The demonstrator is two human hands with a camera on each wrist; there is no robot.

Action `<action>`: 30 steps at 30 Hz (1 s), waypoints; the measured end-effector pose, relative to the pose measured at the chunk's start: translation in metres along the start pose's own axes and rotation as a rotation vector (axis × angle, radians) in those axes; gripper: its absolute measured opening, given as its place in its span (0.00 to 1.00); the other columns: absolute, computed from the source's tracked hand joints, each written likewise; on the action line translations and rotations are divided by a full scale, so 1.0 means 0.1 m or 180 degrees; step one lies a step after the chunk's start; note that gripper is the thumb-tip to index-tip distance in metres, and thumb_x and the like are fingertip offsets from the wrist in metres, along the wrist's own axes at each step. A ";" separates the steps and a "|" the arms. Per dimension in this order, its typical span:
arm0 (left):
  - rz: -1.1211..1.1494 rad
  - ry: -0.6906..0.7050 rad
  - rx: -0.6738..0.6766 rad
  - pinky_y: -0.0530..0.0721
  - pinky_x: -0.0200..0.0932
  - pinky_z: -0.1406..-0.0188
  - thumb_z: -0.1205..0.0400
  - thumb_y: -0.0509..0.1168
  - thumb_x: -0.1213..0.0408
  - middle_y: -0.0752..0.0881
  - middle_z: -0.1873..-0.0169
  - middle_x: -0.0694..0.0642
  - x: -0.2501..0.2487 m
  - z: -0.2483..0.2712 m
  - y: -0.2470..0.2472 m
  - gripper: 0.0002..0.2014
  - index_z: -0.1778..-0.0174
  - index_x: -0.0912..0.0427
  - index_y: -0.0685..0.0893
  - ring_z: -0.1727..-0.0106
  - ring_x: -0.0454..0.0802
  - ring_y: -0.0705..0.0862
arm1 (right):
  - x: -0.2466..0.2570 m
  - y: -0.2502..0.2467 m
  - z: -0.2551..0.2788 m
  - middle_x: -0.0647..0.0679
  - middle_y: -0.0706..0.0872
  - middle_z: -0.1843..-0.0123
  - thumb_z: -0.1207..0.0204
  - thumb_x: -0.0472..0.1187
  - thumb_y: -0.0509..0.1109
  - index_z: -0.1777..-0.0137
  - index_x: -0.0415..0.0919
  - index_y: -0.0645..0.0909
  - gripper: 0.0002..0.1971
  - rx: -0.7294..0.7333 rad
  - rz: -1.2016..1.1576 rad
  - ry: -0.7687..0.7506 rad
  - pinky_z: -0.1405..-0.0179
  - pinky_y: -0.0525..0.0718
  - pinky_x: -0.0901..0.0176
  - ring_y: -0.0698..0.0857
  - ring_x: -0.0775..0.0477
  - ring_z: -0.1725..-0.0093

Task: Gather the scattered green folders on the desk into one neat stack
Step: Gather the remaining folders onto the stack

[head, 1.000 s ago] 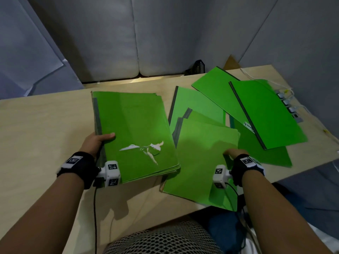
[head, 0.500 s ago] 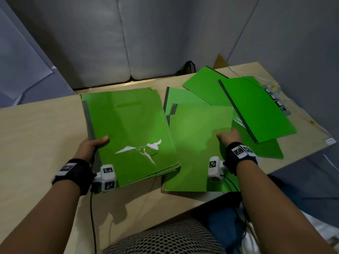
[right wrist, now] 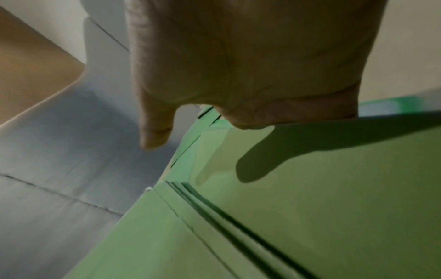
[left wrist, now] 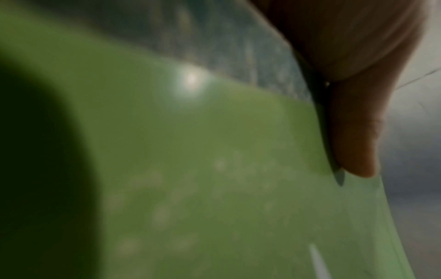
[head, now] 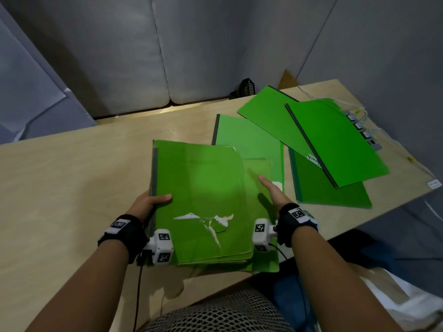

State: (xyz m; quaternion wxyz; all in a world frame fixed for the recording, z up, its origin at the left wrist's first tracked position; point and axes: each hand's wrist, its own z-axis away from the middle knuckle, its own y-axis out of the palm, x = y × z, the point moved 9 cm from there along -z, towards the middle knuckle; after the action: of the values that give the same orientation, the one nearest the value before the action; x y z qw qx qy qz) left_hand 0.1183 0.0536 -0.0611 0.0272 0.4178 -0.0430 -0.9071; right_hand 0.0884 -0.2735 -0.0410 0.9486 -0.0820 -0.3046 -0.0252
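Observation:
A stack of green folders (head: 201,188), its top cover torn white near the front, is lifted at the desk's (head: 72,188) front. My left hand (head: 155,201) grips its left spine edge, thumb (left wrist: 353,141) on top of the cover (left wrist: 214,169), fingers hidden beneath. To the stack's right my right hand (head: 271,188) lies flat, fingers straight, on a loose green folder (head: 260,167) that sits partly under the stack; the wrist view shows the palm (right wrist: 250,75) over that folder (right wrist: 334,188). Several more green folders (head: 335,140) lie overlapping at the right.
A white cable and a power strip (head: 359,123) run along the desk's right edge, near a small paper label (head: 434,184). A black basket-like object (head: 244,88) stands behind the desk against the grey padded wall. Bare wood spreads to the left.
The stack in my left hand has moved right, onto the loose folder. My right hand slid that folder left and now lies flat on it beside the stack.

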 end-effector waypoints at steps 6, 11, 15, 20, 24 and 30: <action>0.0054 -0.0099 0.0220 0.88 0.44 0.70 0.26 0.70 0.71 0.93 0.61 0.57 0.09 0.01 0.33 0.22 0.35 0.61 0.80 0.65 0.55 0.92 | -0.25 0.30 -0.24 0.39 0.64 0.18 0.57 0.69 0.84 0.17 0.43 0.57 0.68 0.0222 -0.0115 -0.0112 0.22 0.59 0.31 0.65 0.36 0.20; 0.0129 0.0095 0.0237 0.85 0.43 0.55 0.27 0.73 0.71 0.89 0.53 0.56 -0.07 -0.05 0.45 0.26 0.32 0.61 0.76 0.59 0.48 0.91 | -0.14 0.18 -0.29 0.33 0.63 0.18 0.56 0.61 0.86 0.17 0.34 0.50 0.71 -0.0248 -0.0280 -0.0365 0.22 0.63 0.36 0.66 0.34 0.21; 0.0127 0.0245 0.0201 0.88 0.36 0.60 0.22 0.68 0.76 0.87 0.52 0.56 -0.25 -0.10 0.52 0.21 0.34 0.60 0.76 0.58 0.47 0.91 | 0.02 0.15 -0.34 0.34 0.62 0.18 0.55 0.58 0.87 0.17 0.37 0.48 0.71 -0.0195 -0.0458 -0.0417 0.22 0.64 0.34 0.65 0.33 0.21; -0.0036 0.0568 -0.0030 0.87 0.34 0.69 0.24 0.69 0.79 0.88 0.53 0.59 -0.44 -0.11 0.43 0.18 0.41 0.57 0.80 0.66 0.43 0.92 | 0.39 0.10 -0.40 0.39 0.57 0.15 0.32 0.56 0.78 0.16 0.40 0.48 0.53 -0.0165 -0.0066 -0.0689 0.23 0.63 0.39 0.61 0.36 0.18; -0.0116 0.0650 -0.0246 0.89 0.43 0.63 0.25 0.71 0.77 0.88 0.48 0.64 -0.50 -0.14 0.23 0.19 0.39 0.59 0.79 0.59 0.52 0.91 | 0.61 0.24 -0.48 0.38 0.63 0.17 0.23 0.61 0.65 0.19 0.39 0.59 0.40 -0.0232 0.1283 -0.0955 0.24 0.67 0.39 0.65 0.36 0.20; -0.0196 0.0335 -0.0660 0.83 0.55 0.42 0.26 0.74 0.74 0.86 0.40 0.68 -0.29 -0.09 -0.16 0.23 0.35 0.63 0.78 0.46 0.61 0.87 | 0.42 -0.09 -0.75 0.42 0.42 0.13 0.23 0.60 0.65 0.15 0.44 0.44 0.45 -0.0884 0.3807 -0.0979 0.20 0.55 0.35 0.47 0.36 0.15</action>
State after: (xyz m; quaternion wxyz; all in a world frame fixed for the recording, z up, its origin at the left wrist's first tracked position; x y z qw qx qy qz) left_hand 0.1438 0.0719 -0.0468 0.0445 0.4609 0.0654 -0.8839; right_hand 0.1643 -0.2948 -0.0755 0.7246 -0.3630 -0.3329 0.4820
